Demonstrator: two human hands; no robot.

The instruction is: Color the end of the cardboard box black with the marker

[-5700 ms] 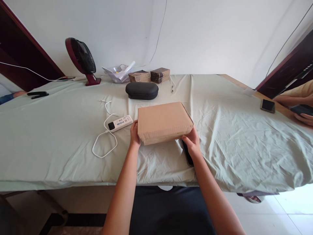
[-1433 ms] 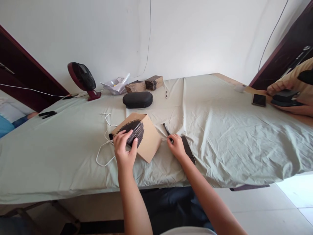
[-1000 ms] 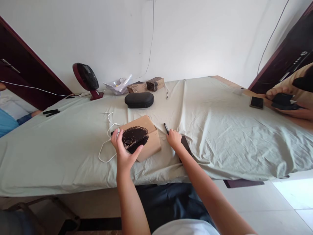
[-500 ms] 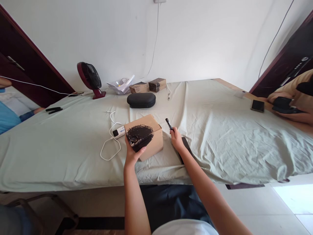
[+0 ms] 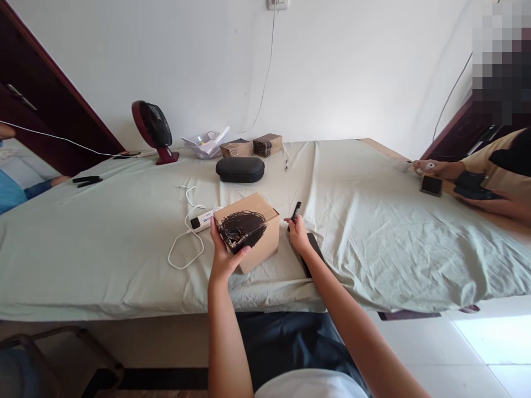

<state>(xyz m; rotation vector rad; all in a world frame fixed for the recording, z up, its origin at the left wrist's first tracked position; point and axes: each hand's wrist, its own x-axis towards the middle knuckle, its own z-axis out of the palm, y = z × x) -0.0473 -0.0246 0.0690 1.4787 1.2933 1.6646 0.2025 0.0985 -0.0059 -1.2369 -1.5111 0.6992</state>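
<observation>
A cardboard box (image 5: pixel 265 235) sits tilted on the cloth in front of me, one corner scribbled over with thick black ink. My left hand (image 5: pixel 224 257) grips that inked corner, thumb on the near face. To the right of the box, my right hand (image 5: pixel 297 232) holds a black marker (image 5: pixel 295 211) that points up and away from me, apart from the cardboard. Partly under my right wrist lies a dark flat object (image 5: pixel 312 251), perhaps a phone. A white power strip (image 5: pixel 203 220) with a white cable touches the box's left side.
Behind the box stand a black zip case (image 5: pixel 239 169), two smaller boxes (image 5: pixel 267 145), a clear plastic basin (image 5: pixel 205 146) and a dark red fan (image 5: pixel 154 130). A small pen (image 5: pixel 286 165) lies near them. At right, another person's hands are near a phone (image 5: pixel 431 185).
The marker has swung from leaning left to leaning right in my right hand. My left hand and the box have shifted slightly. The person at right has reached a hand onto the table.
</observation>
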